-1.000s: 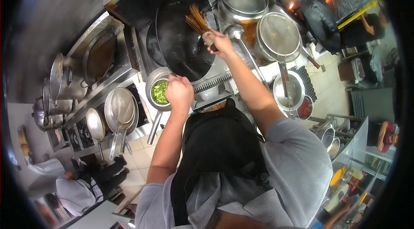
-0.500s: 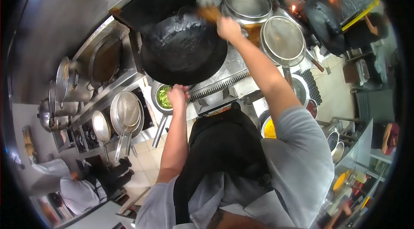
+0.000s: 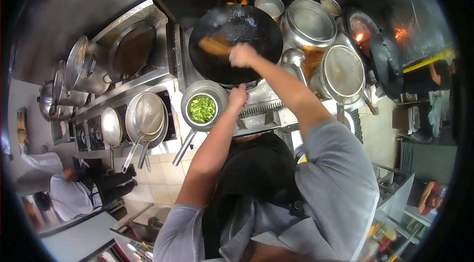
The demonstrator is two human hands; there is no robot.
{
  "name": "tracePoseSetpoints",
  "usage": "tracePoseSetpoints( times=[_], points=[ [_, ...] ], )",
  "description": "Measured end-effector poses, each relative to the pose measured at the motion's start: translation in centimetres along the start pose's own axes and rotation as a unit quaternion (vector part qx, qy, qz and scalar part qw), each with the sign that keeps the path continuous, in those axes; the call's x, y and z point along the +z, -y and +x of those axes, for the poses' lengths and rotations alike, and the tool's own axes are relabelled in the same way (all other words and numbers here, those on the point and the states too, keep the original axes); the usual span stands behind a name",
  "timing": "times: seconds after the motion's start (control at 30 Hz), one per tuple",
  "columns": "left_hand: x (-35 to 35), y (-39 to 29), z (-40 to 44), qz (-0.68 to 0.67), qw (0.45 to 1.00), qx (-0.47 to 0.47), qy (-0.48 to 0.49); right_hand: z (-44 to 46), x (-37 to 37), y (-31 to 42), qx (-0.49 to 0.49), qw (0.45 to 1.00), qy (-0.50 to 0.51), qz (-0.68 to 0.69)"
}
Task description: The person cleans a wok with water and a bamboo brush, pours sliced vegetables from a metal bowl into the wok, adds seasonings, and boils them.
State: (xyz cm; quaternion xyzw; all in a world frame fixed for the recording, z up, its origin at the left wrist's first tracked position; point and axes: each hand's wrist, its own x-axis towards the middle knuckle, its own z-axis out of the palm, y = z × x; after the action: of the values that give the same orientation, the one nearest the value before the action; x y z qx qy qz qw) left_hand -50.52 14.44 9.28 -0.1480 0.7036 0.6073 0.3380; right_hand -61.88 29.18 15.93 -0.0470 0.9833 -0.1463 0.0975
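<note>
My right hand [image 3: 243, 56] is closed around a tan bamboo wok brush [image 3: 213, 45], blurred by motion, inside a large black wok [image 3: 261, 30]. The wok sits on the burner, its inside dark and shiny with wet patches. At the wok's near rim my left hand [image 3: 239, 97] is closed, gripping the edge or a small handle there; the exact hold is hidden by the fingers. Just left of that hand, cut green vegetables [image 3: 202, 109] fill a small metal bowl, which rests in a perforated metal strainer [image 3: 222, 93] with a long handle.
A ladle [image 3: 294, 58], a round strainer [image 3: 341, 70] and a large metal pot [image 3: 311, 22] stand right of the wok. Flame shows at a far-right burner [image 3: 359, 37]. Pans and pots [image 3: 112, 126] line the left stove. Another person [image 3: 79, 195] is at lower left.
The brush and my right hand have swept from the wok's far right edge into its middle. The wok, tilted before, now sits flatter. The view has shifted, showing more of the vegetable bowl.
</note>
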Motion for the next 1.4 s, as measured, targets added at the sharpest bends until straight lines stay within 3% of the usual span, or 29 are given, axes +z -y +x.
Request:
tracePoseSetpoints(
  times=[0.03, 0.07, 0.13, 0.2, 0.23, 0.27, 0.3, 0.37, 0.4, 0.47, 0.5, 0.53, 0.57, 0.6, 0.67, 0.73, 0.8, 0.87, 1.03, 1.1, 1.2, 1.33, 1.4],
  points=[
    [-0.1, 0.0, 0.2, 0.010, 1.000, 0.007, 0.001, -3.6, -2.1, 3.1, 0.039, 0.977, 0.134, 0.162],
    [-0.2, 0.0, 0.0, 0.008, 1.000, 0.005, -0.001, -6.3, -3.0, 4.4, 0.018, 0.981, 0.122, 0.153],
    [-0.6, -0.2, -0.8, 0.027, 0.999, 0.027, 0.024, -6.6, -2.9, -0.9, -0.072, 0.984, 0.097, 0.133],
    [-0.6, 0.4, -0.7, 0.073, 0.997, 0.011, 0.022, -4.5, -6.6, -7.2, 0.077, 0.995, 0.063, -0.029],
    [-0.3, 1.0, -1.0, 0.208, 0.966, 0.128, -0.089, -1.7, -6.0, -11.7, 0.191, 0.975, -0.086, -0.069],
    [-0.1, 1.3, -1.1, 0.334, 0.890, 0.241, -0.197, 0.2, -7.8, -13.0, 0.220, 0.956, -0.186, -0.061],
    [-0.1, -0.2, -2.8, 0.335, 0.889, 0.244, -0.196, 0.9, -9.8, -12.2, 0.247, 0.941, -0.223, -0.059],
    [-0.4, -4.1, -8.2, 0.455, 0.770, 0.379, -0.237, 1.7, -11.9, -8.8, 0.280, 0.917, -0.285, -0.008],
    [-0.7, -3.8, -8.2, 0.457, 0.771, 0.376, -0.233, 1.9, -11.7, -7.6, 0.285, 0.906, -0.312, 0.038],
    [-0.5, -4.2, -7.4, 0.474, 0.717, 0.502, -0.096, 3.9, -6.7, -6.1, 0.293, 0.921, -0.248, 0.068],
    [-0.5, -2.7, -6.1, 0.493, 0.707, 0.504, -0.048, 3.3, -4.1, -4.2, 0.267, 0.942, -0.185, 0.082],
    [-0.5, -2.3, -5.8, 0.492, 0.706, 0.507, -0.045, 1.9, -2.0, -1.8, 0.180, 0.976, -0.113, 0.047],
    [-0.6, -2.2, -5.7, 0.491, 0.711, 0.502, -0.042, 1.0, -1.8, 0.9, 0.077, 0.992, 0.051, 0.088],
    [-0.9, -2.3, -5.4, 0.491, 0.714, 0.498, -0.038, -1.9, -2.2, 4.2, 0.058, 0.982, 0.067, 0.168],
    [-0.7, -1.5, -4.3, 0.479, 0.674, 0.558, -0.068, -5.6, -1.6, 4.6, -0.065, 0.988, -0.021, 0.142],
    [-0.2, -2.0, -4.8, 0.495, 0.695, 0.519, -0.047, -4.2, -2.6, -0.8, 0.056, 0.992, 0.062, 0.092],
    [0.3, -2.6, -4.7, 0.497, 0.695, 0.518, -0.037, -1.2, -4.0, -8.2, 0.225, 0.967, -0.117, -0.012],
    [0.4, -1.6, -4.3, 0.489, 0.703, 0.514, -0.053, 0.7, -7.9, -9.7, 0.281, 0.928, -0.241, 0.037],
    [-0.1, -1.9, -4.4, 0.466, 0.720, 0.513, -0.024, -5.5, -12.3, -5.0, 0.294, 0.899, -0.323, 0.045],
    [-0.5, -2.5, -5.8, 0.406, 0.745, 0.528, -0.031, -10.6, -10.0, -4.8, 0.253, 0.875, -0.401, 0.095],
    [-4.8, -2.5, -9.0, 0.357, 0.747, 0.552, -0.093, -19.4, -3.8, -5.0, 0.315, 0.861, -0.378, 0.128],
    [-16.0, 4.0, -8.3, 0.314, 0.834, 0.416, -0.180, -30.8, 5.9, -3.8, 0.341, 0.843, -0.398, 0.125],
    [-20.5, 6.2, -8.5, 0.390, 0.811, 0.370, -0.231, -34.1, 9.5, -3.4, 0.367, 0.847, -0.362, 0.130]
  ],
)
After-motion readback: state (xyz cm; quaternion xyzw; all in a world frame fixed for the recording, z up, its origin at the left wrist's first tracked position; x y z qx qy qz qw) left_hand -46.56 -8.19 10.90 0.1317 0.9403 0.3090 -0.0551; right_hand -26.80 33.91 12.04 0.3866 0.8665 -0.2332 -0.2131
